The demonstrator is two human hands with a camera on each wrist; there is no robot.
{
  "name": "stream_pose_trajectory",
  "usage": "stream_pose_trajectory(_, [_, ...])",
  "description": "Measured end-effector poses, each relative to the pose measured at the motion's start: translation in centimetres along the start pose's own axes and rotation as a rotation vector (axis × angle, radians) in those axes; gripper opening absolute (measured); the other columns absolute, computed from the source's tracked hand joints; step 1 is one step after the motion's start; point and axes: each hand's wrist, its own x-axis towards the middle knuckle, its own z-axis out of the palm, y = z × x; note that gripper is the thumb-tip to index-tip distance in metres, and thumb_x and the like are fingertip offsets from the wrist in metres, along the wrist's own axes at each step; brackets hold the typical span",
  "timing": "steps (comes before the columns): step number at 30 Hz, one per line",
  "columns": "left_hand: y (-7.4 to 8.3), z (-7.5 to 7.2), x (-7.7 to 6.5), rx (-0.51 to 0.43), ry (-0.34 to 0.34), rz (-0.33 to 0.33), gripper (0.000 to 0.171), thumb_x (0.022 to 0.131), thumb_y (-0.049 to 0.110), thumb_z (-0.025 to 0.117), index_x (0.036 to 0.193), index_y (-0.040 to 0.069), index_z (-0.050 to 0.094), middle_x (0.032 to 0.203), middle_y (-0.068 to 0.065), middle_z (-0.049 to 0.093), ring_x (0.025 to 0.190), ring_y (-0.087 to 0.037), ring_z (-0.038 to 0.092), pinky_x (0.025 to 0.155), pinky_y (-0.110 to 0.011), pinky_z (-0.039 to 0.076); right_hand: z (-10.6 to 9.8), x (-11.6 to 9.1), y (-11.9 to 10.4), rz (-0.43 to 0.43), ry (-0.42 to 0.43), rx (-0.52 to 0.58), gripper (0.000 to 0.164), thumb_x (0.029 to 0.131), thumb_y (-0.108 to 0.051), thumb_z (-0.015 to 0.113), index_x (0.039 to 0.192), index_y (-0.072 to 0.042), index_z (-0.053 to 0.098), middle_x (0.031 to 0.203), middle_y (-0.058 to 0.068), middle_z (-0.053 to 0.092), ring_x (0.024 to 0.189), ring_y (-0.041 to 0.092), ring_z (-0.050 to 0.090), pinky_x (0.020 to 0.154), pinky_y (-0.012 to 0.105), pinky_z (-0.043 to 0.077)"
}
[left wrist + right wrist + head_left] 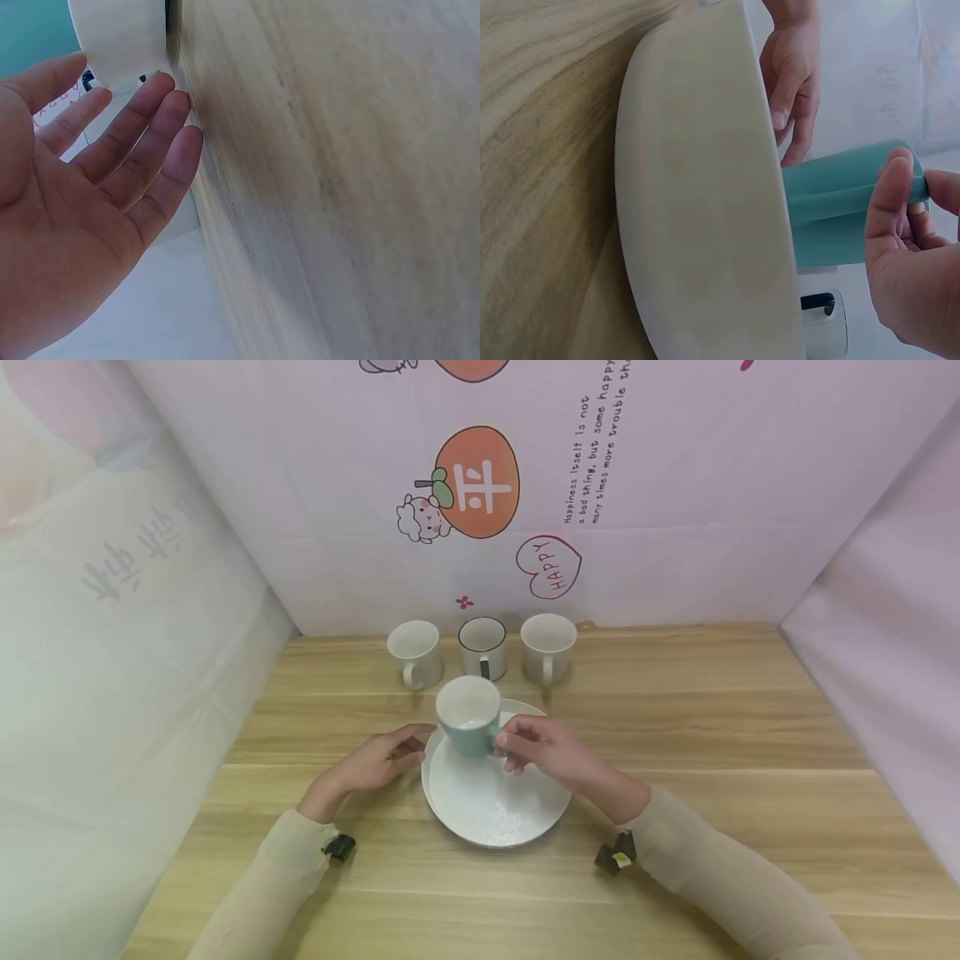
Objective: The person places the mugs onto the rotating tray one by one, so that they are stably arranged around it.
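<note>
My right hand [543,747] pinches the handle of a teal mug [472,739] with a white inside. In the head view the mug is over the far left part of a round white dish [498,810]. The right wrist view shows thumb and fingers around the mug's handle [832,204], with the dish's tall side wall [705,180] in front of the mug's lower part. At the dish's left rim is my left hand [382,760], holding nothing. Its loosely extended fingers [139,135] are spread in the left wrist view, fingertips close to the dish wall [124,37].
Behind the dish, three mugs stand in a row: a white mug [416,652], a white mug with a dark rim [482,647] and another white mug [547,652]. They are near the back edge of the wooden table [697,718]. Printed cloth [675,527] hangs behind and at both sides.
</note>
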Motion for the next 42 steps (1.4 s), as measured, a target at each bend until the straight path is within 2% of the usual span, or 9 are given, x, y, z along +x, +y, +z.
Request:
stream_pose_trajectory(5, [-0.1,0.0,0.0,0.001,0.002,-0.004,0.049,0.104,0.023,0.054,0.151,0.018,0.042,0.122,-0.009,0.070,0.114,-0.024,0.067,0.101,-0.045,0.053,0.2,0.3,0.0,-0.002,-0.011,-0.010,0.024,0.102,-0.018,0.057,0.104,0.005,0.063,0.104,0.023,0.066,0.077,0.014,0.064,0.073,0.028,0.059])
stream_pose_trajectory(13, [-0.2,0.0,0.0,0.009,0.000,-0.027,0.049,0.104,0.027,0.054,0.151,0.022,0.041,0.124,-0.009,0.069,0.116,-0.024,0.066,0.101,-0.046,0.053,0.8,0.6,0.4,-0.003,-0.021,-0.004,0.023,0.102,-0.016,0.056,0.103,0.007,0.062,0.105,0.030,0.065,0.074,0.012,0.065,0.071,0.027,0.059])
stream_pose_trajectory(22, [-0.3,0.1,0.0,0.017,0.006,-0.015,0.052,0.103,0.025,0.054,0.152,0.017,0.040,0.125,-0.012,0.069,0.117,-0.026,0.066,0.102,-0.046,0.053,1.2,0.8,0.8,-0.010,-0.045,0.010,0.024,0.102,-0.015,0.056,0.104,0.008,0.062,0.107,0.035,0.062,0.074,0.010,0.064,0.071,0.027,0.059])
stream_pose_trajectory(28, [-0.2,0.0,0.0,0.026,0.009,-0.030,0.052,0.103,0.025,0.055,0.152,0.016,0.041,0.125,-0.012,0.069,0.117,-0.027,0.066,0.102,-0.047,0.053,1.4,1.0,1.3,0.002,-0.059,0.010,0.024,0.102,-0.016,0.056,0.104,0.007,0.063,0.106,0.032,0.063,0.076,0.011,0.064,0.072,0.027,0.059])
stream_pose_trajectory(33, [-0.1,0.0,0.0,0.033,0.013,-0.014,0.051,0.103,0.026,0.054,0.151,0.012,0.041,0.126,-0.014,0.068,0.116,-0.029,0.066,0.101,-0.047,0.053,1.4,1.1,1.5,0.008,-0.075,0.006,0.024,0.102,-0.017,0.056,0.103,0.006,0.063,0.108,0.033,0.062,0.077,0.013,0.064,0.074,0.028,0.059])
stream_pose_trajectory(39, [-0.3,0.0,0.0,0.038,0.016,-0.013,0.051,0.104,0.028,0.053,0.151,0.012,0.041,0.126,-0.014,0.068,0.117,-0.029,0.065,0.101,-0.047,0.053,1.0,1.3,1.5,0.046,-0.077,-0.023,0.025,0.101,-0.021,0.059,0.104,0.003,0.065,0.106,0.022,0.068,0.078,0.015,0.066,0.077,0.031,0.060])
stream_pose_trajectory(42, [-0.3,-0.1,0.0,0.039,0.015,-0.010,0.052,0.103,0.028,0.054,0.151,0.012,0.041,0.127,-0.015,0.068,0.117,-0.030,0.065,0.101,-0.048,0.053,0.9,1.5,1.4,0.073,-0.070,-0.024,0.025,0.099,-0.020,0.062,0.108,0.003,0.063,0.107,0.025,0.069,0.079,0.017,0.067,0.078,0.033,0.060])
